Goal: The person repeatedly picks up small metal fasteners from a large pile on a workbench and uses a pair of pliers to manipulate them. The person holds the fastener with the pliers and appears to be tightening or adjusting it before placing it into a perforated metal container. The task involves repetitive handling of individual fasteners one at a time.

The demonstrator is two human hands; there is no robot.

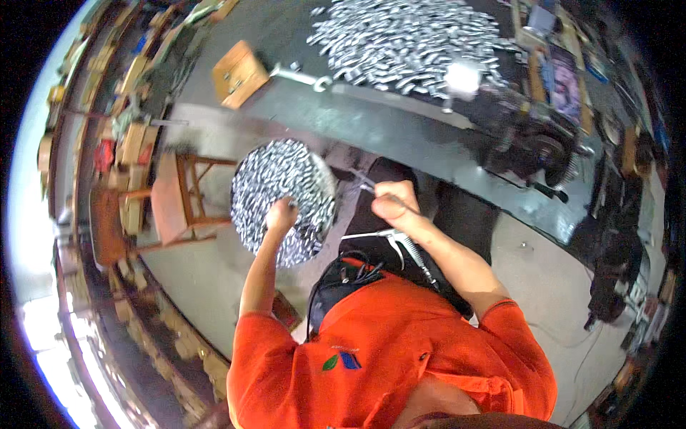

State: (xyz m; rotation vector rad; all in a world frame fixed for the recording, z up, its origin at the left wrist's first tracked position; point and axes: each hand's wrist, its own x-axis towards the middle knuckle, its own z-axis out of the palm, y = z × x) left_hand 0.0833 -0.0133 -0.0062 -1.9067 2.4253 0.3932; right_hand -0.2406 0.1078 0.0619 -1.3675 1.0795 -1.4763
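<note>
My left hand (281,217) is closed above a round container of small shiny metal parts (275,168). What its fingers hold, if anything, blends into the parts behind. To the right of the container, my right hand (395,200) is wrapped round a slim rod-like tool (361,176), whose thin metal end points up and left; its exact kind does not show. Below that hand, across my lap, lies a silver air blow gun (400,242) with a long thin nozzle and a coiled hose.
A dark workbench (414,125) spans the far side, bearing a large heap of metal parts (407,46), a wrench (304,77) and a wooden box (240,75). A dark machine (536,143) stands at right. Left are a wooden chair (171,200) and loaded shelves (136,314).
</note>
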